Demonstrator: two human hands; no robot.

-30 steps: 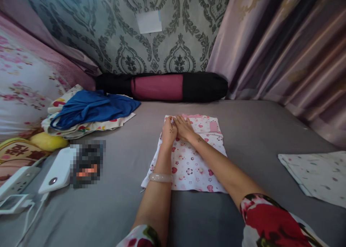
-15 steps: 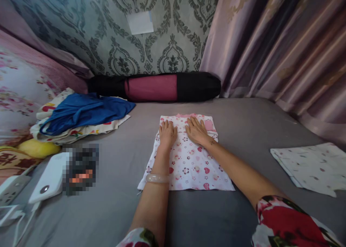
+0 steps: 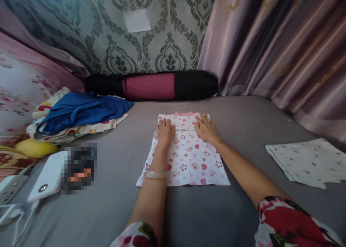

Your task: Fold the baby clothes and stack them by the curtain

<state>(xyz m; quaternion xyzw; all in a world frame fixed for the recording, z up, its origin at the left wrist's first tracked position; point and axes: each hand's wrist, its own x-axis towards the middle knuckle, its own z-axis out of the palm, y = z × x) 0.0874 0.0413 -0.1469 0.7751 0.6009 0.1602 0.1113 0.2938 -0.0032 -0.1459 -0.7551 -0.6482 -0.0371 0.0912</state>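
Observation:
A small white shirt point(image 3: 186, 160) printed with pink hearts and flowers lies flat on the grey bed sheet point(image 3: 116, 175), its upper part folded over and a pink neckline at the far edge. My left hand point(image 3: 165, 131) rests flat on the left side of the folded part, fingers stretched forward. On the right side of that part lies my right hand point(image 3: 207, 128), palm down with fingers spread. Both hands touch the cloth without gripping it. A pale bangle sits on my left wrist.
A folded white patterned cloth point(image 3: 308, 160) lies at the right. Blue cloth point(image 3: 86, 112) tops a pile at the left. A white power bank point(image 3: 48, 176) and a power strip point(image 3: 12, 187) with cables are nearer. A long black and maroon bag point(image 3: 148, 85) lies along the wall.
My right hand has slid rightward across the folded part towards its right edge. My left hand stays at the left side. The whole view has shifted slightly.

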